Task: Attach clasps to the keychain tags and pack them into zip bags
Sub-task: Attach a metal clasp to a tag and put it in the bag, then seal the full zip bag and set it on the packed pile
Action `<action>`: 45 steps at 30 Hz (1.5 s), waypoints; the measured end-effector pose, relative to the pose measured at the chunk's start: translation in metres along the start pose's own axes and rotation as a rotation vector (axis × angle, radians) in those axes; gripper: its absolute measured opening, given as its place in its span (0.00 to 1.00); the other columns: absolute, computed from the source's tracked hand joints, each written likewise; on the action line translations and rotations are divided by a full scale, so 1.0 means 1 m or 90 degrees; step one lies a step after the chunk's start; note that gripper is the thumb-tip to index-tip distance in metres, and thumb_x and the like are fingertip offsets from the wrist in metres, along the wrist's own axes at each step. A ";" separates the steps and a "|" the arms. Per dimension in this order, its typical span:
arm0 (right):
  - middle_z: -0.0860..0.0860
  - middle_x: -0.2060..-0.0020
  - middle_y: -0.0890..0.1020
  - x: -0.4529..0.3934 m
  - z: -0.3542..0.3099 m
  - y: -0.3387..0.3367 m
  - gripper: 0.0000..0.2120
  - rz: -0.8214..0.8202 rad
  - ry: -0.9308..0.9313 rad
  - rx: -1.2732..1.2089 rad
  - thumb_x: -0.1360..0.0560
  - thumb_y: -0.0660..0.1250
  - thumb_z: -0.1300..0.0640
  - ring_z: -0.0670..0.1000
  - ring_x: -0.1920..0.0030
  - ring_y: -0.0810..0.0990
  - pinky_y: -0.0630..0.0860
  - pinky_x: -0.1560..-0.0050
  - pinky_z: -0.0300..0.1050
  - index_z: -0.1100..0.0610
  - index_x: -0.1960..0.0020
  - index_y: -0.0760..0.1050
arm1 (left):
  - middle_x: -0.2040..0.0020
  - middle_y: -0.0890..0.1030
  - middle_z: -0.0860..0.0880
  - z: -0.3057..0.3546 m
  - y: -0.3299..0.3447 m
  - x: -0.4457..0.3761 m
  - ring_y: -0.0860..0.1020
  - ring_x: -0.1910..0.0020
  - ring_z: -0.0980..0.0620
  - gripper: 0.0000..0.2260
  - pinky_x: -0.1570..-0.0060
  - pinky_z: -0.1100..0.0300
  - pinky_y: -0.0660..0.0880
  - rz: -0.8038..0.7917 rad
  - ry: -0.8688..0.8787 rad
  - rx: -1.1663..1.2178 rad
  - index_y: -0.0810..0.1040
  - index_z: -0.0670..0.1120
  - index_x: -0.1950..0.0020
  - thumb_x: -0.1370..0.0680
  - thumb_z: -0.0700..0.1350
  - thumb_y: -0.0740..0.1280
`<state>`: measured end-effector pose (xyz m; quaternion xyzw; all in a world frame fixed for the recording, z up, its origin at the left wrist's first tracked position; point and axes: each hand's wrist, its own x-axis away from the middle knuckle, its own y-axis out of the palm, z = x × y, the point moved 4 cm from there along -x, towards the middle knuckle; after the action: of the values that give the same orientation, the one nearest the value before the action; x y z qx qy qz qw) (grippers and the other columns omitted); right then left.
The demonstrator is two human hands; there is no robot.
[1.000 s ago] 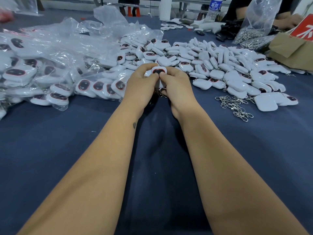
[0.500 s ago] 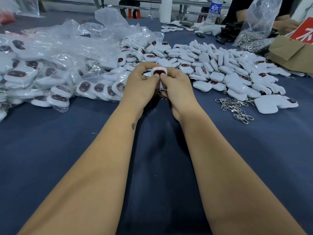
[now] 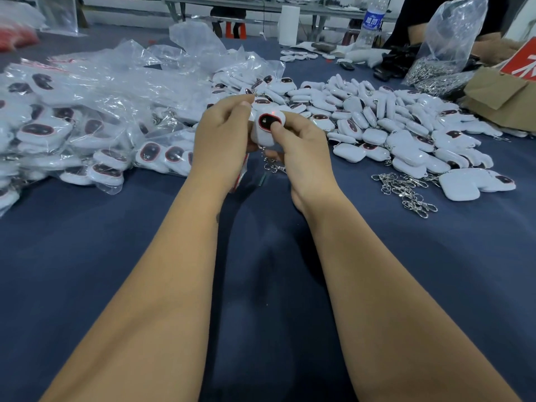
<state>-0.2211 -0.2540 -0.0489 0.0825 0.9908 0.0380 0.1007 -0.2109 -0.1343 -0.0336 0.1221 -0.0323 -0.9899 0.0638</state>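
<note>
A white keychain tag (image 3: 265, 132) with a dark, red-rimmed oval button is held above the blue table between both hands. My right hand (image 3: 301, 158) grips it, thumb pressing the button, and a small red light glows at its top. My left hand (image 3: 222, 140) curls round the tag's left side. A metal clasp chain (image 3: 272, 163) hangs below the tag. A red-edged zip bag (image 3: 240, 177) shows under my left hand. Loose white tags (image 3: 385, 123) are heaped on the right, with loose metal clasps (image 3: 406, 190) in front of them.
Bagged tags in clear zip bags (image 3: 72, 123) pile up on the left. A cardboard box (image 3: 501, 97), a bag of clasps (image 3: 441, 59) and a water bottle (image 3: 371, 24) stand at the back right, near another person's arm. Blue cloth (image 3: 261, 285) covers the table.
The tag has turned so its button faces me, and my right thumb now presses it with a red light on. Both hands sit slightly closer and further apart.
</note>
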 end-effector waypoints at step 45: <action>0.51 0.61 0.85 0.001 -0.004 -0.008 0.13 -0.017 0.071 0.009 0.20 0.59 0.54 0.44 0.65 0.81 0.74 0.65 0.33 0.55 0.54 0.81 | 0.62 0.79 0.47 -0.001 -0.038 -0.003 0.75 0.57 0.42 0.13 0.63 0.55 0.66 0.135 0.039 -0.577 0.77 0.47 0.61 0.23 0.50 0.56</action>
<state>-0.2242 -0.2622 -0.0458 0.0674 0.9961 0.0345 0.0453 -0.2126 -0.0967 -0.0368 0.1071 0.3927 -0.8883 0.2127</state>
